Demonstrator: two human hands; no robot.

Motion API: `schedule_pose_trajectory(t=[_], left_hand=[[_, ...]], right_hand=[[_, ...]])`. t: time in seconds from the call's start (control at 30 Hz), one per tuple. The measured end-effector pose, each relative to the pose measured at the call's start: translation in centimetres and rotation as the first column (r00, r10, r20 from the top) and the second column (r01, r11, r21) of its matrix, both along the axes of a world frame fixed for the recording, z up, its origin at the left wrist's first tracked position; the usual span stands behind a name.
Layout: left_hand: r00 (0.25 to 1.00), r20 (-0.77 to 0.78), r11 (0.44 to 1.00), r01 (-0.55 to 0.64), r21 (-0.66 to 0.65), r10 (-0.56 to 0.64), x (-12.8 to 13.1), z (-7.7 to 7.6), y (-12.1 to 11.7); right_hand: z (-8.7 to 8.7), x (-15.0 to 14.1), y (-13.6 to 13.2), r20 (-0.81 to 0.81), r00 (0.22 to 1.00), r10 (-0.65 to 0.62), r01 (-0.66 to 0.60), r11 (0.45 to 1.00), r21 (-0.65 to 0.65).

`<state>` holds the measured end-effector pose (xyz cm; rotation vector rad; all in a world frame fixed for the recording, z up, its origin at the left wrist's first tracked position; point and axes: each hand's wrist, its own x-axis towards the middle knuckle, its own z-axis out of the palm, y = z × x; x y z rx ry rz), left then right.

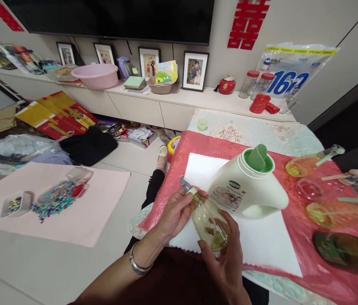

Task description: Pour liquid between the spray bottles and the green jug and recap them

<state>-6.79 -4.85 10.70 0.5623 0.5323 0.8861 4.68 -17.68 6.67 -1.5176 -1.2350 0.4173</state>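
Observation:
Above the table's near edge, a clear yellowish ribbed pump bottle (206, 222) is tilted, its top toward the upper left. My left hand (175, 209) pinches the bottle at its collar, just under the grey pump head (185, 184). The fingers of my right hand (228, 254) wrap round the lower body. A little liquid seems to lie at the bottom. Just beyond the hands a large white detergent jug (245, 190) stands on a white scalloped sheet (261, 248), with a green scoop-like spout (257, 157) in its open mouth.
On the right lie several coloured pump bottles (334, 212) and a dark green bottle (347, 252), on red cloth (194, 142). A small green cup (202, 124) stands at the back. Leftward, a pink sheet (80, 231) on the floor holds spilled beads (55, 199) and a white box (16, 204).

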Motion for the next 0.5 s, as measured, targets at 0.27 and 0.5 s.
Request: schedule_pose_trajectory(t=[0.27, 0.5], left_hand=[[0.999, -0.005, 0.997, 0.039, 0.067, -0.038, -0.2, -0.5, 0.0], [0.998, 0.045, 0.998, 0.040, 0.050, -0.042, -0.3, -0.1, -0.2]], right_hand=[[0.1, -0.5, -0.3, -0.186, 0.982, 0.012, -0.016, 1.000, -0.023], [0.7, -0.4, 0.0, -0.994, 0.105, 0.009, -0.443, 0.896, -0.039]])
